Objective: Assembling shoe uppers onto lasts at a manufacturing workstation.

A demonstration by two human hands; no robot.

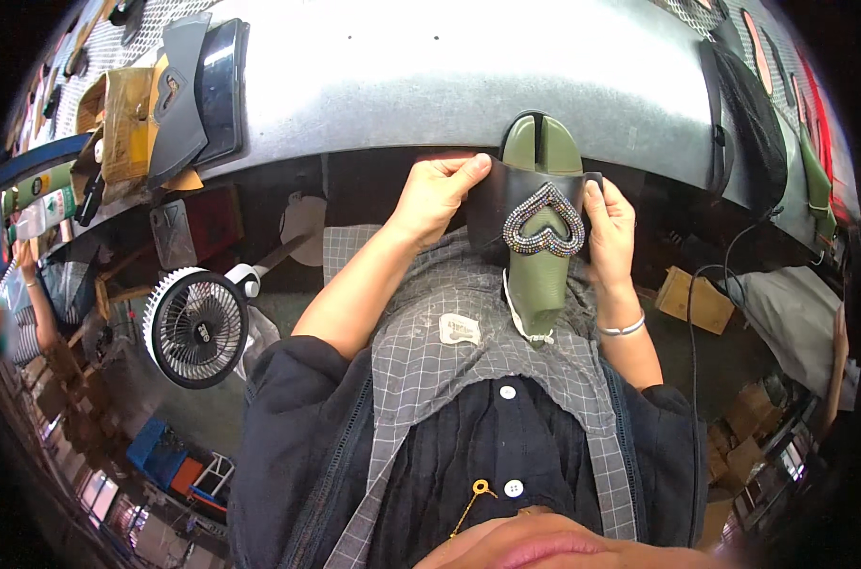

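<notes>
A green shoe last (536, 289) stands out over my lap against the front edge of the metal table, its split end uppermost. Across it lies a black shoe upper (492, 204) with a heart-shaped beaded ornament (508, 230) framing an opening that shows the green last. My left hand (438, 197) pinches the upper's left edge between thumb and fingers. At the other side, my right hand (611, 226) is closed on the upper's right end, thumb on top. White cord or trim hangs around the last's lower tip, above my grey checked apron (421, 327).
The metal table (392, 85) spans the far side. At its left lie a dark tablet-like device (223, 90), black upper pieces (181, 114) and a tape-covered box (127, 123). A black mesh bag (748, 123) sits right. A fan (201, 327) stands left; a cable (694, 351) hangs right. Another person's arm (39, 294) shows far left.
</notes>
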